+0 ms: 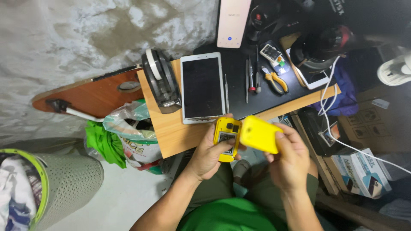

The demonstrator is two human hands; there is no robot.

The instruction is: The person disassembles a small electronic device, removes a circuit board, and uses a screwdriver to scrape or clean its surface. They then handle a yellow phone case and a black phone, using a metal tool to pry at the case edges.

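Both hands sit closest to the lens, just off the near edge of the light wooden counter [171, 132]. Left hand [208, 156] is wrapped round a small yellow plastic phone body [227, 139], back side up w/ its inner compartment & a pale label showing; fingers curl behind it, thumb along its edge. Right hand [289, 160] pinches a yellow plastic back cover [260, 134], thumb on top, fingers under. Cover is off the phone, just beside it on the right, edges nearly touching. Hands are close together but each is clamped on its own part.

On the counter, just beyond the phone: a white-framed tablet w/ dark screen [202, 87], lying flat. Left of the tablet, a clear plastic tape dispenser [162, 81]. Right of the tablet, on a black mat [265, 96]: thin metal tweezers & screwdrivers [250, 79], then yellow-handled pliers [276, 81]. Beyond the tablet, a pale pink phone [232, 22]. Well left of the counter, below it, a grey perforated laundry basket w/ green rim [64, 179].
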